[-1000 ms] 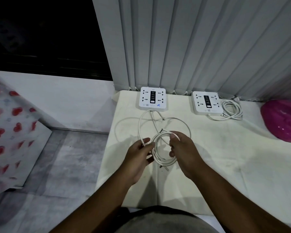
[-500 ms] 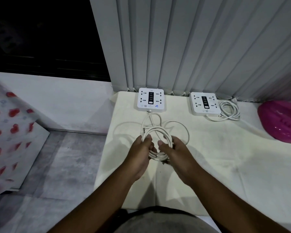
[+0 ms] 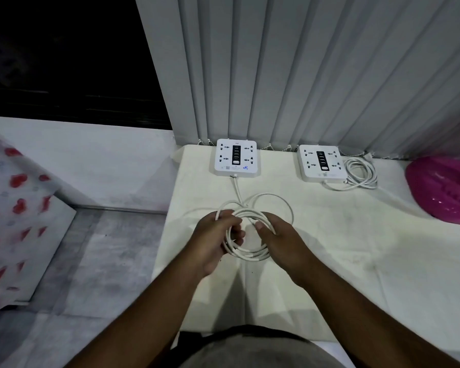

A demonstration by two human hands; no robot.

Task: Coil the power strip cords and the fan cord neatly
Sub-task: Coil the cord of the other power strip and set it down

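The left hand and right hand both grasp the coiled white round cord above the cream table. The loose loop lies beyond the grip, toward the white square power strip, nearer the right hand.

- Left strip: white, square, flat at the table's back edge, black centre panel.
- Its cord: white, partly wound into a small coil gripped at both sides, one loose loop lying on the table behind it.
- Right strip: same kind, lying flat.
- Its cord: coiled, touching the strip's right side.
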